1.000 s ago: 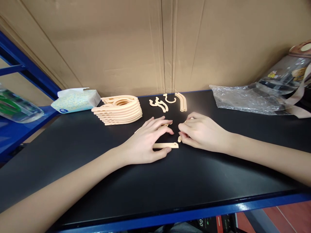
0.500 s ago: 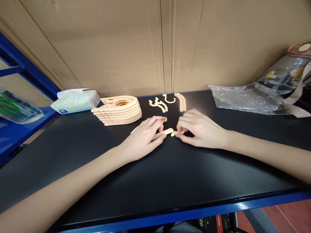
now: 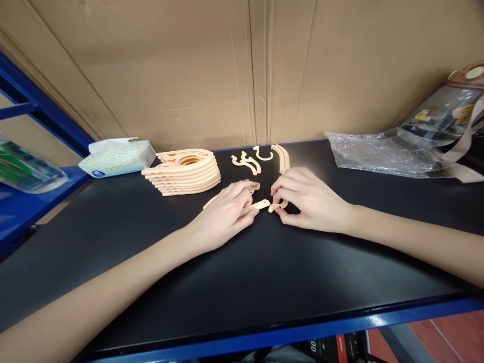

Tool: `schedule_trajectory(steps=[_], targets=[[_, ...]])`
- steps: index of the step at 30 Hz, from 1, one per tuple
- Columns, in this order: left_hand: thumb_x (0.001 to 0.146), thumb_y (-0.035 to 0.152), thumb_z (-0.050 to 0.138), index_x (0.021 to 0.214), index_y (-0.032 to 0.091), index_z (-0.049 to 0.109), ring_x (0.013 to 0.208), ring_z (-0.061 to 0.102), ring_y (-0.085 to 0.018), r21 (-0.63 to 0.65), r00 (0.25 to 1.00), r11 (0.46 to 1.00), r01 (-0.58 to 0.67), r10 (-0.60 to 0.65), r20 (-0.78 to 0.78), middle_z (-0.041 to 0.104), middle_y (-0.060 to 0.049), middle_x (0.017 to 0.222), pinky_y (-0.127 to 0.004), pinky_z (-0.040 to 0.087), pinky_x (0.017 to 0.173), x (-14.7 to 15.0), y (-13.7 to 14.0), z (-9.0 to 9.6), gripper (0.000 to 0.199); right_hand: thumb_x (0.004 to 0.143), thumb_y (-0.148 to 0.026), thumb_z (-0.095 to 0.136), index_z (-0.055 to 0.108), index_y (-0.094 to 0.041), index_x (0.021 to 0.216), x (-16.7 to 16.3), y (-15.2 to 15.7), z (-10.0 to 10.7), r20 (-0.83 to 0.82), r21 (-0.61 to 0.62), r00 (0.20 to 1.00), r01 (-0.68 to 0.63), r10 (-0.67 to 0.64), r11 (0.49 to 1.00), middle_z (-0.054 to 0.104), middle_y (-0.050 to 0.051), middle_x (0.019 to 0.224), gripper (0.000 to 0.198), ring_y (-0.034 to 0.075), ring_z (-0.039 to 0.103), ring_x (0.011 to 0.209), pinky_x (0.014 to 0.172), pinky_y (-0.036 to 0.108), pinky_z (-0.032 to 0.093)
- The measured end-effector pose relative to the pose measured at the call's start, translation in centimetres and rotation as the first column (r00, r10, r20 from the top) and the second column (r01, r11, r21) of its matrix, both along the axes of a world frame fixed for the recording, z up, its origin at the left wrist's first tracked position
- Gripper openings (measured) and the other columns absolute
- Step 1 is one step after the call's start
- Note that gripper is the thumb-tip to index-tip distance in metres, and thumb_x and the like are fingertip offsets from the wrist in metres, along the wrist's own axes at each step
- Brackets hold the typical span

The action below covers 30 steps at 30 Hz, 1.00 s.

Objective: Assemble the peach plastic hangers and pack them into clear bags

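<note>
Working in front of a huge tan cardboard wall (image 3: 162, 75), on a wide matte-black tabletop (image 3: 227, 292) edged in blue metal. Spotting a blue metal shelf frame (image 3: 56, 115) off left, plus a crinkly clear plastic bag (image 3: 381, 154) over right, lying beside a see-through bottle with a brown lid (image 3: 434, 113). Also seeing a neat stack of peach plastic hanger bodies (image 3: 183, 174) next to a pale speckled tissue pack (image 3: 121, 159), probably lying flat like that to save room.

Holding both hands apart and low over the tabletop, maybe for steadiness. Pinching a flat cream plastic strip with a holed end (image 3: 260, 205) between thumb and forefinger of the left hand (image 3: 229, 206), probably gripping back from the hole to avoid blocking it. Partly covering another slim cream plastic piece (image 3: 209, 201) with that palm, so not making out much of it.

Lying near the back edge: two curved cream plastic arms (image 3: 282, 159), side by side, then S-shaped cream plastic pieces (image 3: 248, 165) and a loose cream plastic hook (image 3: 264, 160), likely sitting there for easy reach.

Clamping a small curved cream plastic piece (image 3: 277, 206) in the right hand (image 3: 312, 201), thumb against fingertips, likely for fine control. Pointing it right at the strip, just beside, not showing clearly whether touching.
</note>
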<state>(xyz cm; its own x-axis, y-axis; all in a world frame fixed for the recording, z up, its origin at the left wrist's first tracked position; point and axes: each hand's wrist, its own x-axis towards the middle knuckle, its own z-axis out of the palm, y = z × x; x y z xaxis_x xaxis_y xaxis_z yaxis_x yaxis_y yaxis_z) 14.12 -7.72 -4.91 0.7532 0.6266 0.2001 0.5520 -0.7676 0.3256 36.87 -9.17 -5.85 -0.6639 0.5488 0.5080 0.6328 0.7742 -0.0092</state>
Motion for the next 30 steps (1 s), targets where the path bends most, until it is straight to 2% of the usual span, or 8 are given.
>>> schedule_trajectory(steps=[5, 9, 12, 18, 22, 26, 30], targets=[[0.096, 0.03, 0.04, 0.075, 0.02, 0.039, 0.124, 0.044, -0.024, 0.01, 1.0, 1.0, 0.014, -0.014, -0.012, 0.045, -0.01, 0.137, -0.044, 0.041, 0.1, 0.01, 0.03, -0.04, 0.024, 0.077, -0.016, 0.056, 0.053, -0.02, 0.077, 0.19, 0.35, 0.09, -0.085, -0.031, 0.996, 0.008, -0.011, 0.999, 0.064, 0.003, 0.083, 0.004, 0.019, 0.055, 0.085, 0.089, 0.037, 0.039], [0.097, 0.029, 0.04, 0.077, 0.02, 0.042, 0.123, 0.045, -0.023, 0.003, 1.0, 1.0, 0.017, -0.017, -0.002, 0.046, -0.008, 0.137, -0.043, 0.041, 0.101, -0.11, 0.07, -0.15, 0.021, 0.084, -0.017, 0.05, 0.05, -0.02, 0.078, 0.33, 0.48, 0.07, -0.076, -0.038, 0.997, 0.015, -0.018, 0.999, 0.06, 0.001, 0.073, 0.007, 0.017, 0.054, 0.075, 0.091, 0.038, 0.038], [0.097, 0.03, 0.04, 0.081, 0.02, 0.045, 0.126, 0.043, -0.024, 0.002, 1.0, 1.0, 0.018, -0.018, 0.001, 0.046, -0.007, 0.138, -0.043, 0.039, 0.103, -0.18, 0.08, -0.22, 0.02, 0.09, -0.018, 0.045, 0.048, -0.021, 0.082, 0.36, 0.45, -0.01, -0.091, -0.087, 0.994, 0.059, -0.067, 0.994, 0.058, 0.0, 0.071, 0.009, 0.016, 0.052, 0.068, 0.086, 0.035, 0.04], [0.099, 0.032, 0.037, 0.083, 0.02, 0.045, 0.129, 0.041, -0.023, -0.009, 1.0, 1.0, 0.011, -0.011, 0.002, 0.045, -0.008, 0.138, -0.042, 0.039, 0.103, -0.05, 0.0, -0.09, 0.021, 0.096, -0.021, 0.04, 0.051, -0.019, 0.088, 0.46, 0.63, 0.01, -0.118, -0.181, 0.989, 0.062, -0.084, 0.981, 0.061, 0.0, 0.075, 0.014, 0.015, 0.054, 0.071, 0.08, 0.032, 0.037], [0.099, 0.032, 0.037, 0.084, 0.02, 0.045, 0.125, 0.046, -0.024, -0.021, 1.0, 1.0, 0.006, -0.006, 0.01, 0.046, -0.008, 0.137, -0.043, 0.04, 0.1, 0.0, 0.02, -0.06, 0.021, 0.096, -0.026, 0.041, 0.057, -0.02, 0.093, 0.47, 0.66, -0.12, -0.098, -0.237, 0.979, 0.153, -0.181, 0.959, 0.062, 0.001, 0.08, 0.018, 0.014, 0.056, 0.072, 0.068, 0.027, 0.037], [0.098, 0.031, 0.038, 0.083, 0.02, 0.044, 0.122, 0.047, -0.023, -0.021, 0.999, 1.0, 0.01, -0.009, 0.035, 0.048, -0.007, 0.134, -0.042, 0.041, 0.099, -0.01, -0.01, -0.07, 0.02, 0.1, -0.036, 0.029, 0.057, -0.02, 0.088, 0.31, 0.38, -0.12, 0.0, -0.27, 0.965, 0.252, -0.262, 0.929, 0.06, 0.002, 0.085, 0.035, 0.014, 0.058, 0.071, 0.063, 0.026, 0.039], [0.099, 0.032, 0.037, 0.082, 0.021, 0.042, 0.122, 0.046, -0.022, -0.028, 0.999, 0.999, 0.02, -0.018, 0.051, 0.048, -0.006, 0.132, -0.041, 0.041, 0.1, 0.05, -0.07, 0.0, 0.021, 0.098, -0.048, 0.031, 0.052, -0.019, 0.103, 0.14, 0.08, 0.02, 0.026, -0.26, 0.957, 0.287, -0.29, 0.922, 0.06, 0.005, 0.099, 0.035, 0.016, 0.06, 0.071, 0.061, 0.028, 0.042]])
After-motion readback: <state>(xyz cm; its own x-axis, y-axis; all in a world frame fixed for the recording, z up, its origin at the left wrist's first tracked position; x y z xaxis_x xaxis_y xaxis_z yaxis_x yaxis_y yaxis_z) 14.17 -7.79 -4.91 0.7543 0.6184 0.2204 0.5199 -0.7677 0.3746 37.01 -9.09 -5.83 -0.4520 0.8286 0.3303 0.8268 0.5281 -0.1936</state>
